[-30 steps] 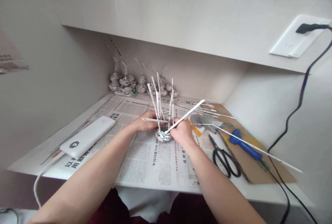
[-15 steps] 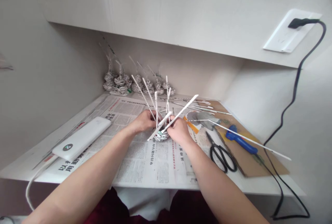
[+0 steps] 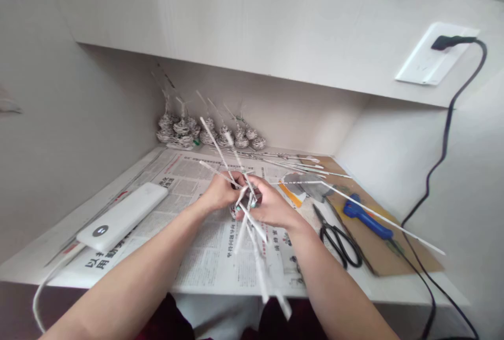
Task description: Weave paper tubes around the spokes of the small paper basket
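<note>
Between my two hands is a small basket woven from rolled newspaper [image 3: 249, 199], with several paper strips sticking out of it. It is tilted, and some strips point down toward me, blurred by motion. My left hand [image 3: 223, 191] is closed on its left side, fingers bent round the rim. My right hand [image 3: 271, 204] grips it from the right, with the thumb across the near side. Much of the woven body is hidden by the fingers. One long paper strip [image 3: 378, 215] runs out to the right past my right hand.
Black scissors [image 3: 339, 243] and a blue glue gun [image 3: 368, 216] lie at right, the latter on cardboard [image 3: 409, 261]. A white power bank [image 3: 124, 214] lies at left on newspaper [image 3: 189, 256]. Woven paper gourds [image 3: 183, 129] line the back. Paper sticks [image 3: 291, 164] lie behind my hands.
The woven piece has tipped toward me; strips that stood upright now point down and forward. My right hand has shifted round its near side. The view has shifted slightly.
</note>
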The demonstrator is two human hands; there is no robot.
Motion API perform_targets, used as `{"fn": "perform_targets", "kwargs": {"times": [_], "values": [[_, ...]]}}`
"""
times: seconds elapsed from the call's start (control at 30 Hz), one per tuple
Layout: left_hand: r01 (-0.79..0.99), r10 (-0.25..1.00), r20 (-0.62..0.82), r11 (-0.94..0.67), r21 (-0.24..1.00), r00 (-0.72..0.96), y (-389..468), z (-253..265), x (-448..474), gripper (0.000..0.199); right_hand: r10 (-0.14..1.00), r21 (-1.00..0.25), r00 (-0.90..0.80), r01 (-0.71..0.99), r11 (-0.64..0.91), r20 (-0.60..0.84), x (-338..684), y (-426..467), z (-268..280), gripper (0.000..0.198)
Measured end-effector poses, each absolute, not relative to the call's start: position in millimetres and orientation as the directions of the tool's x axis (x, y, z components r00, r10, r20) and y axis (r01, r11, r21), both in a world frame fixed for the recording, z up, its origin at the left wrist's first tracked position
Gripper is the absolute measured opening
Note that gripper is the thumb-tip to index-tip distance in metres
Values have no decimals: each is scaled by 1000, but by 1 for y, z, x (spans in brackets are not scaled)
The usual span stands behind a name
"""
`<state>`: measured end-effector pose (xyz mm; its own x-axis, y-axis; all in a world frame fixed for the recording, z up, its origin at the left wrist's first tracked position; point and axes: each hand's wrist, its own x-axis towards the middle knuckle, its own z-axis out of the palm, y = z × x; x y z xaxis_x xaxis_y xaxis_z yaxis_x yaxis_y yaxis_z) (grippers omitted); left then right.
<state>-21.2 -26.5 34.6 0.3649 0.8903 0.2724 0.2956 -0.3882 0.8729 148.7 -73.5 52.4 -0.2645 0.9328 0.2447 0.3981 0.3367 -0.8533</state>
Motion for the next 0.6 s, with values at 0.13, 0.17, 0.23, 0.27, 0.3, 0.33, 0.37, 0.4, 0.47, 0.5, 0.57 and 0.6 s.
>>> {"fn": "perform_targets", "kwargs": {"times": [0.13, 0.17, 0.23, 0.27, 0.3, 0.33, 0.37, 0.4, 0.47, 0.5, 0.57, 0.6], "values": [[269, 889, 314, -409, 872, 332, -24, 34, -21, 10, 962, -856, -152, 441, 271, 226, 149, -67, 50, 31], [262, 888, 318, -410, 874, 331, -23, 34, -21, 10, 967, -857, -136, 448, 254, 215, 149, -66, 49, 25], [237, 890, 313, -400, 885, 331, -23, 33, -21, 9, 968, -835, -126, 490, 252, 218, 150, -64, 48, 21], [227, 891, 308, -394, 891, 334, -23, 32, -21, 9, 966, -812, -113, 524, 257, 232, 151, -63, 48, 20], [221, 889, 305, -391, 893, 340, -22, 31, -21, 9, 964, -787, -93, 561, 256, 247, 151, -63, 48, 20], [218, 887, 303, -391, 894, 347, -22, 30, -21, 9, 964, -766, -66, 594, 247, 259, 152, -63, 48, 20], [217, 885, 302, -392, 894, 353, -22, 29, -21, 10, 963, -754, -37, 614, 232, 266, 152, -62, 48, 19], [221, 885, 300, -392, 893, 357, -21, 28, -21, 10, 964, -755, -9, 619, 214, 265, 152, -62, 48, 18], [231, 886, 292, -387, 893, 359, -21, 27, -21, 11, 968, -775, 37, 606, 177, 250, 152, -61, 47, 15], [237, 887, 287, -385, 892, 361, -21, 26, -21, 10, 969, -781, 51, 603, 164, 243, 152, -60, 47, 13], [251, 887, 277, -382, 889, 369, -22, 26, -21, 9, 970, -767, 64, 625, 146, 237, 153, -59, 46, 11], [255, 887, 274, -382, 888, 372, -22, 27, -21, 9, 970, -748, 66, 650, 136, 233, 153, -58, 45, 10]]}}
